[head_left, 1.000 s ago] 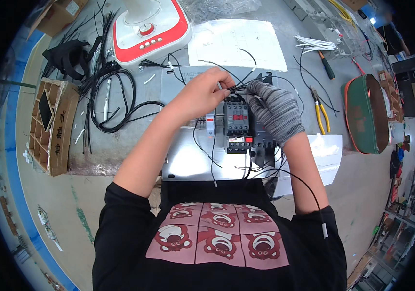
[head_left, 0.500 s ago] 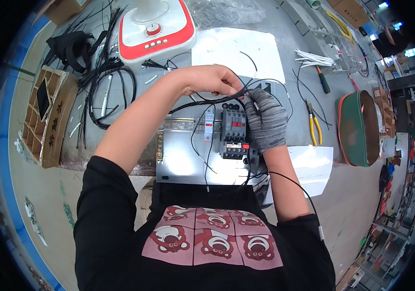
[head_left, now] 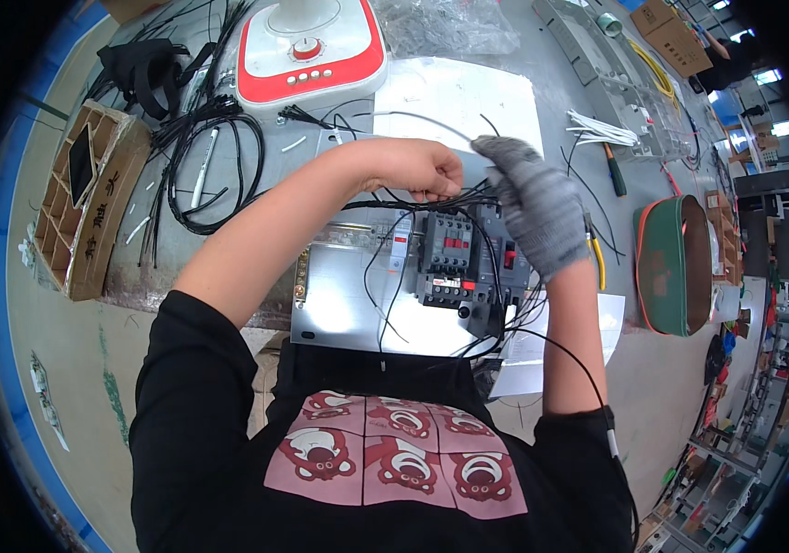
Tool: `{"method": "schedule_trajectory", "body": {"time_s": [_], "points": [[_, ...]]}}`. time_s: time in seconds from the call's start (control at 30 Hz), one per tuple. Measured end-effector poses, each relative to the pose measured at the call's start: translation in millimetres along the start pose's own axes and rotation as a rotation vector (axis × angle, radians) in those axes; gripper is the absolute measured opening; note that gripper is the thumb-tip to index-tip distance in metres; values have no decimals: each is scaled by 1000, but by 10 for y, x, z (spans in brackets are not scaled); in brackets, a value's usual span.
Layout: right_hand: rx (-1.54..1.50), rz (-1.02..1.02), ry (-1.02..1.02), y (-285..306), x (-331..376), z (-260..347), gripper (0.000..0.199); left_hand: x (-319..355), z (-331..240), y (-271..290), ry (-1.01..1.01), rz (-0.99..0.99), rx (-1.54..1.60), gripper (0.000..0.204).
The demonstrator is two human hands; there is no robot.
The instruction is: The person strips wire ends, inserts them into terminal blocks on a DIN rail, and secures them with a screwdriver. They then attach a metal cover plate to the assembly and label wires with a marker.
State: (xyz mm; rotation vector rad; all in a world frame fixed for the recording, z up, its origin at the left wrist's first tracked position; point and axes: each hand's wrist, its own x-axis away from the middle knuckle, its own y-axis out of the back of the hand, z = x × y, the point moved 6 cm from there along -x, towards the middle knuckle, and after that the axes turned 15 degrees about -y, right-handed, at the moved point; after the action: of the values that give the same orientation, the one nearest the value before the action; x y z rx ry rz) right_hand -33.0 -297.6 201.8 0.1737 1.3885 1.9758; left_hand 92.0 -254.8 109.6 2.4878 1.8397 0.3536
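My bare left hand (head_left: 422, 169) is closed on a black wire bundle (head_left: 371, 205), which runs along the far edge of a metal mounting plate (head_left: 344, 295). My right hand (head_left: 535, 198), in a grey knitted glove, is blurred by motion. Its fingertips are pinched together at a thin dark wire (head_left: 427, 120) that curves in from the left. Below the hands, a black contactor (head_left: 450, 241) with a relay block (head_left: 445, 290) stands on the plate. Left of it is a narrow white breaker (head_left: 400, 241), and right of it a dark breaker (head_left: 511, 260), partly covered by wires.
A red-and-white fan base (head_left: 312, 69) stands at the back. At left lie a coil of black wires (head_left: 252, 166), a marker pen (head_left: 205, 168) and a compartment box (head_left: 90, 198). To the right are yellow-handled pliers (head_left: 599, 263), a screwdriver (head_left: 615, 170) and a green bin (head_left: 666, 267).
My right hand has lifted off the bundle and moved right and slightly toward me, uncovering the dark breaker. The left hand stays at the bundle. The whole view has shifted slightly.
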Motion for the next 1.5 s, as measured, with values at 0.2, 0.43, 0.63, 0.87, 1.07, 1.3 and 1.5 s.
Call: {"method": "schedule_trajectory", "body": {"time_s": [0.2,0.43,0.63,0.87,1.07,1.3,1.5], "points": [[239,300,-144,-237,-2,-99,27,76,-104,56,1,-203,-300,11],[107,131,-307,-215,186,-137,24,216,23,141,-88,-489,-245,12],[123,122,-477,-236,318,-221,38,339,-119,68,-136,-648,-277,13],[96,161,-689,-205,277,-275,48,357,-375,-75,-315,-608,-641,17],[-56,139,-543,-150,238,-311,52,325,-27,45,-315,-725,-288,15],[-769,116,-633,-200,44,-565,28,285,-118,-81,-292,-635,53,13],[-1010,247,-724,-186,-305,-502,24,309,-80,-79,-306,-648,111,15]]}}
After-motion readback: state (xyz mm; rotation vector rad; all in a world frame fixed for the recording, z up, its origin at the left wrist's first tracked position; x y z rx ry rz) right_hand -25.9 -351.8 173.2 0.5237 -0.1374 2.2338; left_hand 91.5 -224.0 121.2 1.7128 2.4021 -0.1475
